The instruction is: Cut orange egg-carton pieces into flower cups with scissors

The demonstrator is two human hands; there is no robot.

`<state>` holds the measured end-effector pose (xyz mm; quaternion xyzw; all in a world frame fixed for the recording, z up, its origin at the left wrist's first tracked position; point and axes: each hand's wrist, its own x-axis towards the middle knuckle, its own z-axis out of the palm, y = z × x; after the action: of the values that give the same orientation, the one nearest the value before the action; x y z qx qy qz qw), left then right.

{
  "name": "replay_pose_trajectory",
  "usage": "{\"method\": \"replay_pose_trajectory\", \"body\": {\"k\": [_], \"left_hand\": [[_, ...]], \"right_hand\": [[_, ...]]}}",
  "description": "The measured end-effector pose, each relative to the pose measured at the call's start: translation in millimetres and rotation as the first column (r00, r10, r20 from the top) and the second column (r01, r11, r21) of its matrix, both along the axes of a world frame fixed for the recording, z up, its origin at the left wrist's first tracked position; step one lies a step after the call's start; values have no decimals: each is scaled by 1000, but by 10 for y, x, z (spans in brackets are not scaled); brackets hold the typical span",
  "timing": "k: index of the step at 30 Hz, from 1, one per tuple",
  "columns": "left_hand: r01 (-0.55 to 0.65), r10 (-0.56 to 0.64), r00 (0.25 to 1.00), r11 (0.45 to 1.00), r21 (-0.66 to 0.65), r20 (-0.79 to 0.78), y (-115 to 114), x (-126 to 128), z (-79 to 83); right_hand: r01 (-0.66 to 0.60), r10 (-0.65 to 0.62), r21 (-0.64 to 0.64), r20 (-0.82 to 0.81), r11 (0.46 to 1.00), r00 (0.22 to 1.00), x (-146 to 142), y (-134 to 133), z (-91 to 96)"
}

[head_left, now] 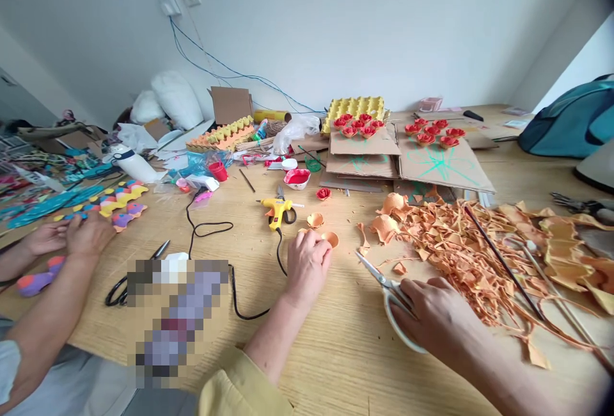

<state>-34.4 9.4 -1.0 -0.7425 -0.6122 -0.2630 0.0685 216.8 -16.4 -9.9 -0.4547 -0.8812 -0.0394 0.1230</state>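
Note:
My left hand (309, 261) is closed, its fingertips at a small orange egg-carton cup (330, 239) on the table. Just beyond it stands another orange cup (315, 220), with a red-painted carton flower (323, 194) farther back. My right hand (439, 307) grips a pair of scissors (371, 267) by the handles, blades pointing left and away. Partly hidden under that hand is a white bowl (403, 334). A yellow glue gun (277, 211) lies left of the cups, beside dark-handled scissors (290, 216). Behind them sits a dish of red paint (297, 178).
Orange carton scraps (446, 243) heap on the right, with a brush (503, 262) across them. Cardboard sheets (441, 163) carry red flowers (364, 125) at the back. Black cord (233, 291) crosses the table. At left, another person's hands (89, 233) handle painted carton strips (129, 214).

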Motion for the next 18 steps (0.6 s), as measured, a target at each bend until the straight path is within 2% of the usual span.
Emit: {"method": "replay_pose_trajectory", "body": {"k": [4,6,11,13,18], "left_hand": [[-16,16,999,1000,6,-31,11,-33,-7],[-11,11,999,1000,-10,-50,13,-28,-16],[-21,19,998,999,-29,-68,20,2,-14],[-37,35,997,999,-31,-72,26,16,-10],[-56,52,993,998,-42,-102,34,55,-10]], "right_hand": [[27,-26,-12,80,1000,996,-249,-256,89],[49,-47,-20,98,999,994,-282,-325,110],[198,-222,148,171,969,960,-87,-372,129],[236,-269,169,208,957,940,-58,-349,185],[313,-305,-6,206,950,930,-326,-30,372]]}}
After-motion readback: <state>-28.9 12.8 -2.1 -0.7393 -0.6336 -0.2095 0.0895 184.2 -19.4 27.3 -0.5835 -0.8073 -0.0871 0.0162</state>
